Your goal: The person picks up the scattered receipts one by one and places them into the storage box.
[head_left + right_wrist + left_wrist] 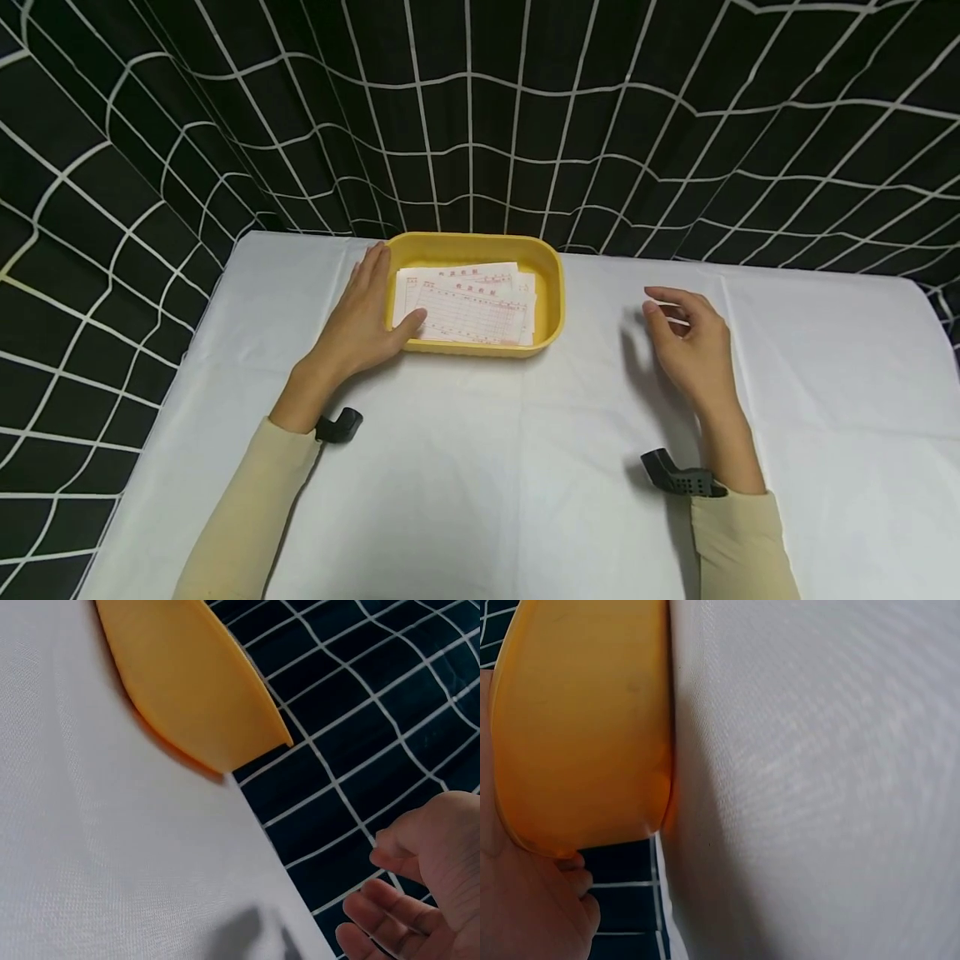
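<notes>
A shallow yellow plastic basket sits near the back edge of the white-covered table. Several white paper slips printed in red lie overlapping inside it. My left hand holds the basket's left end, thumb over the front rim and fingers along the left side. In the left wrist view, fingertips show past the outer wall of the basket. Well to the right of the basket, my right hand is held above the cloth with loosely bent fingers and nothing in them; the right wrist view shows this hand apart from the basket.
White cloth covers the table. A black curtain with a white grid hangs right behind the back edge and along the left side. Each wrist wears a black camera, one on the left and one on the right.
</notes>
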Demonstrator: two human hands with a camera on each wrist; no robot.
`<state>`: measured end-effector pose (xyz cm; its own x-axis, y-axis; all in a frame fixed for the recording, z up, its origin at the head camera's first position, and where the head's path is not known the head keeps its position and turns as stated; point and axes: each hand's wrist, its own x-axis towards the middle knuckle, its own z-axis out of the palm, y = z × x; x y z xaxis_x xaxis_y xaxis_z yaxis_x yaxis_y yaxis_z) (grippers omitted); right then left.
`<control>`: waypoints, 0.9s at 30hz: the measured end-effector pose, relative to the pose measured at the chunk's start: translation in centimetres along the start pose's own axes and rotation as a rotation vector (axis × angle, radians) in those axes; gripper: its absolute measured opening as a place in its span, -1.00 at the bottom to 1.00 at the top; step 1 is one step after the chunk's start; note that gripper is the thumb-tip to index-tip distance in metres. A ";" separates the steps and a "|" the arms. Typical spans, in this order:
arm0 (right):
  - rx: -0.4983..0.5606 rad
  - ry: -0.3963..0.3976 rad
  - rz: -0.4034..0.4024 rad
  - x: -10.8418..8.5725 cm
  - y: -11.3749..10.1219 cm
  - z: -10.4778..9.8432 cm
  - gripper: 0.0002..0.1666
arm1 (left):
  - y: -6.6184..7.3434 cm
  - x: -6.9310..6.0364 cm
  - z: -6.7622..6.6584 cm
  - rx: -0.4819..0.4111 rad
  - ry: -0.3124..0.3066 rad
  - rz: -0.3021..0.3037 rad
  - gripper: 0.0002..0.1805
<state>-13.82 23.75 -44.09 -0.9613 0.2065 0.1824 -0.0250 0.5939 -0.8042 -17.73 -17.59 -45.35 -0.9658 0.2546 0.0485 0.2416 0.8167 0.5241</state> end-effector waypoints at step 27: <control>-0.006 0.024 -0.048 -0.1 0.2 -0.3 -0.63 | -0.3 -0.2 -0.4 0.004 0.026 0.007 0.10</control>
<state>-13.64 24.09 -44.12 -0.9522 0.1958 0.2345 -0.0696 0.6084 -0.7906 -17.59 -18.05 -45.18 -0.9663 0.2467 0.0740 0.2485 0.8171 0.5202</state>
